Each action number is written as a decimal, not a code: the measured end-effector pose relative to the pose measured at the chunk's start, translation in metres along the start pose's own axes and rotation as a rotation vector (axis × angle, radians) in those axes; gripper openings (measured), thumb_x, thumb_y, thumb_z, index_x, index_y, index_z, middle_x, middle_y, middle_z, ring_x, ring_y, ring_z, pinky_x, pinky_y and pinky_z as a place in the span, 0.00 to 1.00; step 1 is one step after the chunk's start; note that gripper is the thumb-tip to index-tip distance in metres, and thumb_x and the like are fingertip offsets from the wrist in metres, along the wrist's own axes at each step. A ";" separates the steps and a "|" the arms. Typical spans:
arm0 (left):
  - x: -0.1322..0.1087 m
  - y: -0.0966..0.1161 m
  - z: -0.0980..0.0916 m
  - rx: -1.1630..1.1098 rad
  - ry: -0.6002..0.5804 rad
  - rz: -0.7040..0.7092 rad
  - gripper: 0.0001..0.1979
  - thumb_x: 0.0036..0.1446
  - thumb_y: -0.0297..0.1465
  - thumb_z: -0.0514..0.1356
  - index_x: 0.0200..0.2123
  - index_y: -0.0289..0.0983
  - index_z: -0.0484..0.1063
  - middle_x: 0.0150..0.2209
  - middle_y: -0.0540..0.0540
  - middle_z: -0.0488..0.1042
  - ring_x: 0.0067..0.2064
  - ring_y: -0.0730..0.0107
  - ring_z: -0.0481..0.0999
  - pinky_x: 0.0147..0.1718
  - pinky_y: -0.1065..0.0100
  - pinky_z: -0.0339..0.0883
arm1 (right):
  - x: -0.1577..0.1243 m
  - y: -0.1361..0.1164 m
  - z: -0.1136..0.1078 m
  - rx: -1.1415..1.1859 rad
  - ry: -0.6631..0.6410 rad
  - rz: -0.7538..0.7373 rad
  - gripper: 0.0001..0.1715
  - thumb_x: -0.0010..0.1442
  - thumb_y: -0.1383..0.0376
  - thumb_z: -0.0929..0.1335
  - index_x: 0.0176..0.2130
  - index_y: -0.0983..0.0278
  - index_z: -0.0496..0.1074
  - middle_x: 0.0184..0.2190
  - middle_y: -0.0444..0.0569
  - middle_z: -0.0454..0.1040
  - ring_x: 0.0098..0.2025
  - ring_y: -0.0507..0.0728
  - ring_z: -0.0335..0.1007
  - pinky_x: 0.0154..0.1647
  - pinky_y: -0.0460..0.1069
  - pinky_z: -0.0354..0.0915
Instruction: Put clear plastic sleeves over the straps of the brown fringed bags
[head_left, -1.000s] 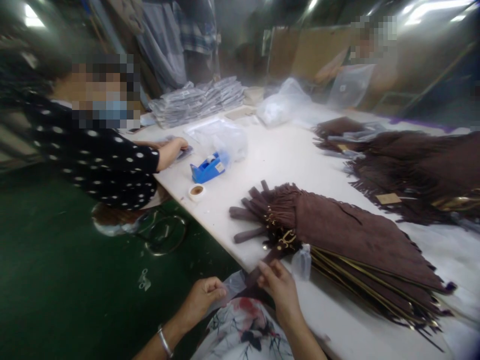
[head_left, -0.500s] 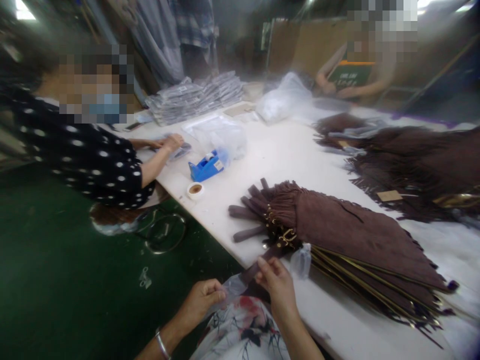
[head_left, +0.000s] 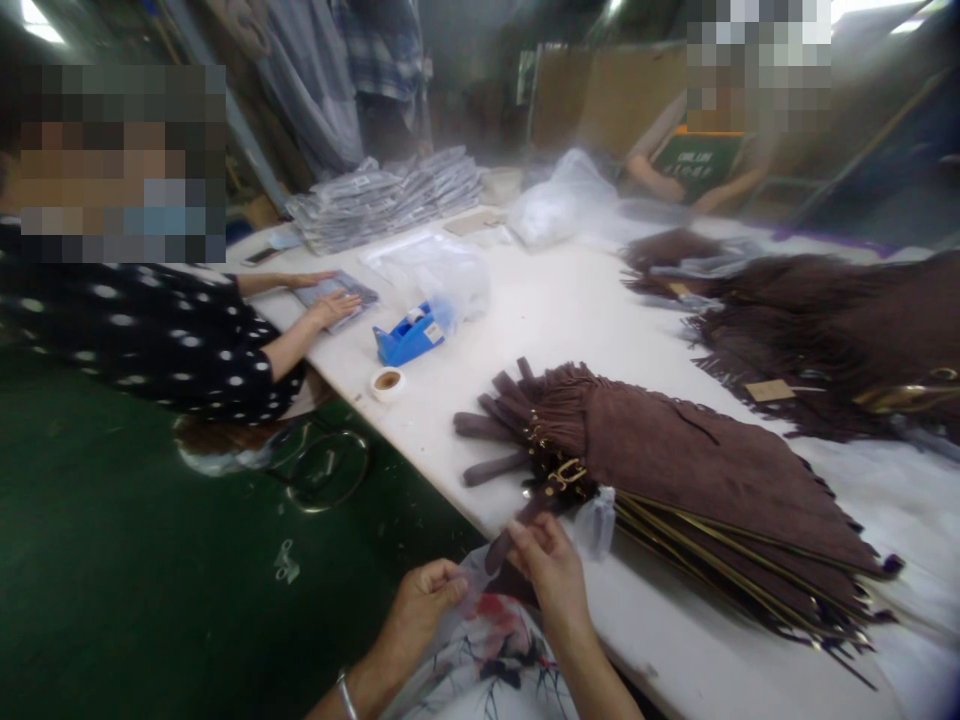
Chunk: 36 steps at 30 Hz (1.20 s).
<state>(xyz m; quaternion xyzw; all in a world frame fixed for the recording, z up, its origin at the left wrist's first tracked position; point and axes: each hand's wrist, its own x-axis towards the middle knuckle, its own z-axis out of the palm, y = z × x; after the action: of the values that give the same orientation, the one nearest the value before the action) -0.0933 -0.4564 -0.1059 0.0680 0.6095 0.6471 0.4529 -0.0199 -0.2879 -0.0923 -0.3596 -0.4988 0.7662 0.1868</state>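
My left hand point(head_left: 426, 603) pinches a small clear plastic sleeve point(head_left: 474, 580) just off the table's front edge. The sleeve's mouth meets the end of a brown suede strap point(head_left: 501, 548); how far it reaches over the strap is hard to see. With its thumb and fingers, my right hand point(head_left: 551, 560) grips that strap. The strap leads up to a gold buckle point(head_left: 568, 474) on a stack of brown fringed suede bags point(head_left: 697, 450). Other looped straps point(head_left: 491, 425) stick out from the stack's left end. Another piece of clear plastic point(head_left: 598, 525) hangs by the stack's near side.
On the white table point(head_left: 540, 320) are a blue tape dispenser point(head_left: 409, 335), a tape roll point(head_left: 388, 384) and piled packed goods point(head_left: 382, 200). More fringed brown bags point(head_left: 840, 310) lie at right. A co-worker in dotted clothing point(head_left: 172, 340) presses a flat packet point(head_left: 337, 295); another person point(head_left: 697, 170) stands at the back.
My left hand has moved slightly right and closer to my right hand, bringing the plastic sleeve up to the strap end. The co-worker at left now lays both hands flat on the packet.
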 end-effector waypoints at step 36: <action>0.007 0.016 0.056 -0.028 0.106 0.065 0.22 0.54 0.42 0.64 0.46 0.33 0.73 0.38 0.38 0.77 0.36 0.60 0.77 0.31 0.68 0.71 | -0.006 -0.018 -0.006 0.014 0.060 0.057 0.19 0.50 0.51 0.73 0.25 0.62 0.68 0.24 0.42 0.72 0.27 0.53 0.65 0.28 0.46 0.60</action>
<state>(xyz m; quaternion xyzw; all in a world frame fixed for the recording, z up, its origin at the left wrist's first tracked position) -0.0694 -0.4082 -0.0822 0.0470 0.6210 0.6725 0.3998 -0.0130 -0.2803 -0.0757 -0.3953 -0.4769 0.7636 0.1823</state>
